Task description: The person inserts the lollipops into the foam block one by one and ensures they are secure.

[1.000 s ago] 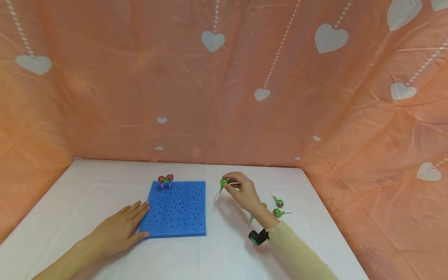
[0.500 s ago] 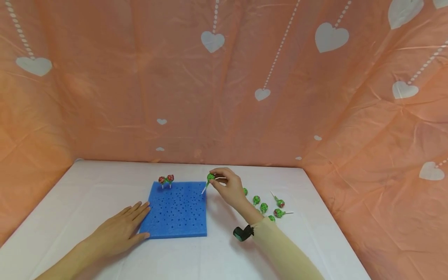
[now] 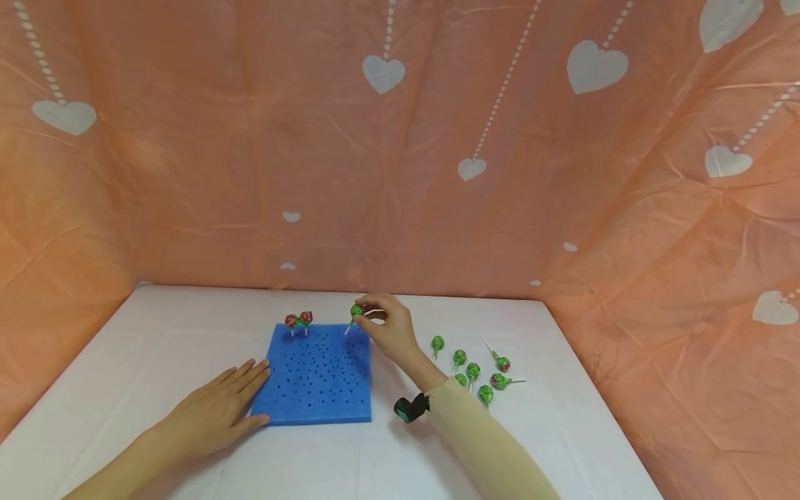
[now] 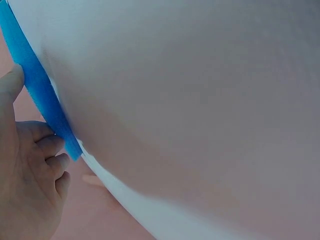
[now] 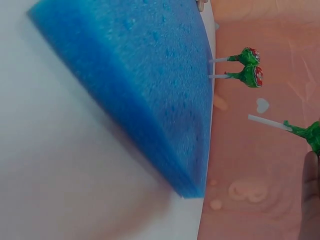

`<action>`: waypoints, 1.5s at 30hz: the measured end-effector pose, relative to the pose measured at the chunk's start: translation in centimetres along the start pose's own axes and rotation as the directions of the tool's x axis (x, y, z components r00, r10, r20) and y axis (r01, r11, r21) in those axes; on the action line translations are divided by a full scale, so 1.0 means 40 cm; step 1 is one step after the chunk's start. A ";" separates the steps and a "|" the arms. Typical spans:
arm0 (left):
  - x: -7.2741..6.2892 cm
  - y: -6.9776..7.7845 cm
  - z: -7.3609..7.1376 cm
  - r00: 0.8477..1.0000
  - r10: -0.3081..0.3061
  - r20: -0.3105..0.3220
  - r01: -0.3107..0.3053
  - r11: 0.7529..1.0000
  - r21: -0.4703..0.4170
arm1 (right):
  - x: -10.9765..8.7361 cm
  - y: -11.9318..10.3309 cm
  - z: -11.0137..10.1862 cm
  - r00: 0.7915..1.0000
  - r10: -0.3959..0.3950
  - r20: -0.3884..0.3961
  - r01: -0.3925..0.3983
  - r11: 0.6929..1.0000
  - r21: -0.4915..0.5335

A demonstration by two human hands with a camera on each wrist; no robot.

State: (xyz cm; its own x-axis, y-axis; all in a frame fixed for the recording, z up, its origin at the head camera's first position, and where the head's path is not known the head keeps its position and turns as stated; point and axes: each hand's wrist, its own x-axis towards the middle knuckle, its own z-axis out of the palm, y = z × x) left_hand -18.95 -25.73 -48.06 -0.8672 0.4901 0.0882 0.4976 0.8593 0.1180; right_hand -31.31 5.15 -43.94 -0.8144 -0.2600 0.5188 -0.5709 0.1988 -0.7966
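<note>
My right hand (image 3: 389, 332) pinches a green-wrapped lollipop (image 3: 356, 310) by its head, above the far right part of a blue foam board (image 3: 312, 410). In the right wrist view that lollipop's white stick (image 5: 270, 122) points at the board, its tip apart from the foam. Small holes dot the board's top. Two lollipops (image 5: 250, 75) with red-and-green wrappers stand upright in its far left corner. My left hand (image 3: 209, 410) lies with straight fingers along the board's left edge, and the left wrist view shows its fingertips at the blue foam side (image 4: 42, 90).
Several green lollipops (image 3: 473, 371) lie on the white table (image 3: 425, 458) right of the board. Two of them, such as the one with a red patch (image 3: 498, 380), point other ways. An orange curtain with white hearts (image 3: 406, 229) encloses the table's back and sides.
My right hand has carried the lollipop leftward from beside the board to over its far right part. The lollipops behind the arm have come into view. The left hand stays in place.
</note>
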 end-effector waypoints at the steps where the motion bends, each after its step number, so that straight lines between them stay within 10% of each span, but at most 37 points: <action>1: 0.000 -0.001 0.001 1.000 0.003 -0.003 -0.003 1.000 0.002 | 0.003 0.002 0.004 1.000 0.000 0.003 0.000 1.000 0.004; 45: 0.001 -0.001 0.000 1.000 -0.003 0.013 0.003 1.000 0.001 | 0.053 0.052 0.162 0.995 0.091 0.047 -0.088 0.994 -0.058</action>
State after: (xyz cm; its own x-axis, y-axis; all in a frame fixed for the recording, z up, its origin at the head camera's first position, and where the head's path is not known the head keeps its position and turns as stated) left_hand -18.99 -25.74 -48.05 -0.8690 0.4890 0.0754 0.4948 0.8611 0.1172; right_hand -33.56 -1.11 -46.49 -0.8574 -0.2847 0.4288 -0.5017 0.2759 -0.8199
